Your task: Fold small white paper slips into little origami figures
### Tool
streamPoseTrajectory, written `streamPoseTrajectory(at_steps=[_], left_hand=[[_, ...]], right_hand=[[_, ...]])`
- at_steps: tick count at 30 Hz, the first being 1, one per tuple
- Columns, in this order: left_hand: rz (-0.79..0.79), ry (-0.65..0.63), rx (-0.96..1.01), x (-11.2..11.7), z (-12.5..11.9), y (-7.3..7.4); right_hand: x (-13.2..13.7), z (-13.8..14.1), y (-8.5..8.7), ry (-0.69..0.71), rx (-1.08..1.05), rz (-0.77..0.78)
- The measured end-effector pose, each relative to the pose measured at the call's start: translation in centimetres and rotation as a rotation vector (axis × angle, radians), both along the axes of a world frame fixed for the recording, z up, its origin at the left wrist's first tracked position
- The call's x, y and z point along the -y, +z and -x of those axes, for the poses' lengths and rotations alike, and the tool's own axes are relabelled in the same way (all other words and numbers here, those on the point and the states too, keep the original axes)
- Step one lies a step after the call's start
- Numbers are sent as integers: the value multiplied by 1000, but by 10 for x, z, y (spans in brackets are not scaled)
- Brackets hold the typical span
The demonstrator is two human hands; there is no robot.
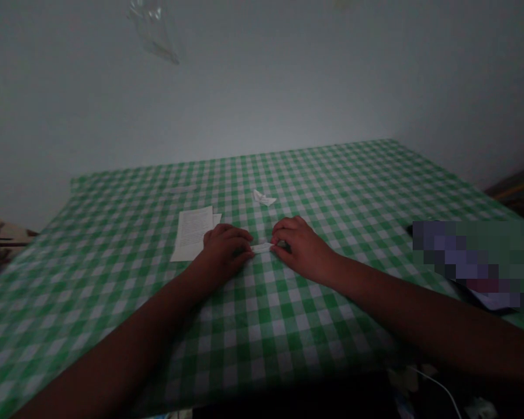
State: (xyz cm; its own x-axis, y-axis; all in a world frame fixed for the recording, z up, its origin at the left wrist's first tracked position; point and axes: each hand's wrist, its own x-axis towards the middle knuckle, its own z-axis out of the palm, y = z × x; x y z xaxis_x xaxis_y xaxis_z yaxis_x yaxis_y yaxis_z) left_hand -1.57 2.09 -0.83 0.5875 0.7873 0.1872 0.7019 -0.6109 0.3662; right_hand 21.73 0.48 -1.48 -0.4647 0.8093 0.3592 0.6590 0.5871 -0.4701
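Observation:
A narrow strip of folded white paper [261,248] lies on the green gingham tablecloth [113,279] between my two hands. My left hand [225,251] is curled, its fingertips at the strip's left end. My right hand [303,247] presses its fingers down on the strip's right end, hiding part of it. A printed white sheet [192,234] lies just beyond my left hand, its near corner close to the wrist. A small folded paper scrap [264,198] rests farther ahead, beyond the strip.
The cloth-covered table meets a pale wall at the far side. A pixelated, unreadable patch [467,259] covers something at the right side of the table. A white cable [436,387] runs below the near edge, and clear plastic [153,29] hangs at the top.

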Motion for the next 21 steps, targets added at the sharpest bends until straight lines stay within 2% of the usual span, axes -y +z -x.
streamPoseTrajectory(at_steps=[10, 21], left_hand=[[-60, -21, -55, -1, 0, -5], [-89, -4, -42, -2, 1, -2]], right_hand=[[-1, -2, -1, -10, 19, 8], [-5, -5, 0, -51, 84, 53]])
